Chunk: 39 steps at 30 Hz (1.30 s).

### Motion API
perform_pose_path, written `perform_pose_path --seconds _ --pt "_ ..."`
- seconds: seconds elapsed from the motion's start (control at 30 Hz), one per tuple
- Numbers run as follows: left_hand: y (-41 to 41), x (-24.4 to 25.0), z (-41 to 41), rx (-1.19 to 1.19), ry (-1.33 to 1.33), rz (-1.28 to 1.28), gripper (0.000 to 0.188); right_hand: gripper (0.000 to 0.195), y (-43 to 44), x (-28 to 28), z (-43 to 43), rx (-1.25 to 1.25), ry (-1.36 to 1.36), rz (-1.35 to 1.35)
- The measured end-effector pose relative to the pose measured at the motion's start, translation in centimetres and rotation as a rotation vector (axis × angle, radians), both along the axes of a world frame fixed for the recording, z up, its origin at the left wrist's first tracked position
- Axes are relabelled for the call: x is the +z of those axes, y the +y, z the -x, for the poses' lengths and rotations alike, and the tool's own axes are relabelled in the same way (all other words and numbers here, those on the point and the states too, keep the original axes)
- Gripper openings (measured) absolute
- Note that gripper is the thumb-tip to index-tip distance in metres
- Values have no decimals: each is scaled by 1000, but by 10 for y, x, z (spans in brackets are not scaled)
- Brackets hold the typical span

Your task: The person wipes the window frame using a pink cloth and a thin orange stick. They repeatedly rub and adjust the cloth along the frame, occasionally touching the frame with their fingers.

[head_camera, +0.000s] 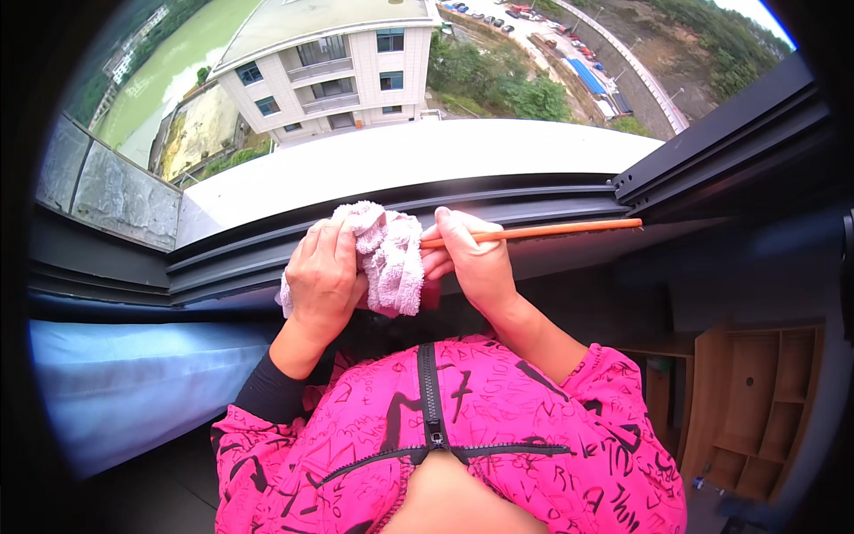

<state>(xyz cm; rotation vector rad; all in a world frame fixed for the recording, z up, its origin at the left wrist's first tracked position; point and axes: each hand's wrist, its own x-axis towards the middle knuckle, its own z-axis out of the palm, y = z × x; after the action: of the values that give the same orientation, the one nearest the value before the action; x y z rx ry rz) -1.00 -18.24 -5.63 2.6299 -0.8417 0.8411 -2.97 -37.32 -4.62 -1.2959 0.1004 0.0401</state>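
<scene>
My left hand grips a bunched, pale pink terry cloth from its left side, and one corner of the cloth hangs out below the wrist. On the right, my right hand holds a thin orange-brown wooden stick between thumb and fingers. The stick lies nearly level; its left end meets the cloth, and whether it goes inside is hidden. Both hands are over the inner edge of a dark metal window frame with sliding tracks.
A white outer ledge lies beyond the tracks, with a steep drop to buildings and trees outside. An upright dark frame stands at the right. Light-blue fabric is at the left; wooden shelving stands at the lower right.
</scene>
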Motion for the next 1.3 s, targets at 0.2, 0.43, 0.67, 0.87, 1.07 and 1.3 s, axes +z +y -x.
perform_pose_path --seconds 0.2,0.43,0.67,0.87,1.07,1.3 --pt "9 9 -1 -236 120 301 46 35 15 -17 20 -92 36 -452" --pt "-58 -27 61 -544 340 513 39 44 -82 -22 76 67 -195 -49" --pt "-98 -114 62 -326 1458 445 40 22 -169 -97 121 110 -231 1332" --pt "-139 -141 80 -691 1291 287 30 51 -173 -189 149 321 39 994" --pt "-138 -90 72 -783 1806 498 37 59 -162 -219 135 432 40 728" --pt "-105 -50 65 -866 1553 608 23 22 -157 -226 133 460 8 495"
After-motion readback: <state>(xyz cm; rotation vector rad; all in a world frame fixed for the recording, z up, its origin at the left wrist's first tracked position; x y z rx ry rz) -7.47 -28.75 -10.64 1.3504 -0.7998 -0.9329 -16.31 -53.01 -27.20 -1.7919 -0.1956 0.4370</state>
